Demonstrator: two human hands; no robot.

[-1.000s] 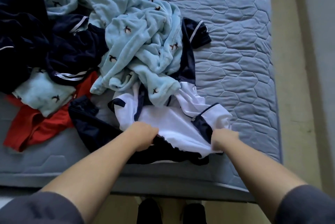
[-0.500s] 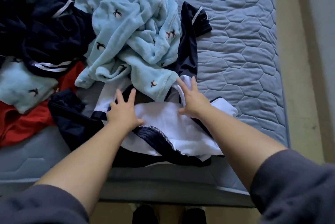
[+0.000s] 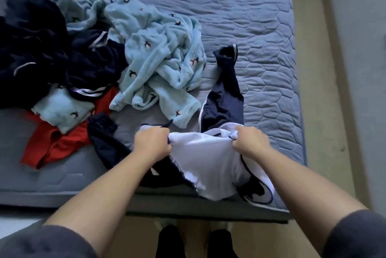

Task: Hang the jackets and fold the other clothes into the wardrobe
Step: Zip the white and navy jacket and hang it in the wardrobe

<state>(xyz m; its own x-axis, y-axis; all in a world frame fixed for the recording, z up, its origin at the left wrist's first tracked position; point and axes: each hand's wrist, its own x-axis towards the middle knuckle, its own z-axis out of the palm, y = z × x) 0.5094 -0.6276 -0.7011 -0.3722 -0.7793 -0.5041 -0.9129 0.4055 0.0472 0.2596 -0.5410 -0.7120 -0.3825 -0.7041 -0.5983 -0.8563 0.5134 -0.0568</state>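
Half a second ago both hands lay flat with fingers spread on the white-and-navy jacket; now they have closed on it, and the garment has slid clear of the fleece toward the lower edge of the bed. The left hand (image 3: 152,142) is balled round a bunch of the white fabric at centre frame. The right hand (image 3: 250,142), just right of centre, has its fingers curled into the cloth beside a navy-piped seam. The white-and-navy sports jacket (image 3: 208,163) sits crumpled between and below the hands, its white inner face up. A stitched hem hangs over the near edge of the grey-blue quilted mattress (image 3: 261,27), and one navy sleeve with a pale cuff stripe runs up toward centre right. Above it, apart from it, lies the light blue fleece garment with small dark bird prints (image 3: 163,55). A heap of navy clothes (image 3: 31,48) fills the left of the frame, with a red garment (image 3: 56,142) at lower left.
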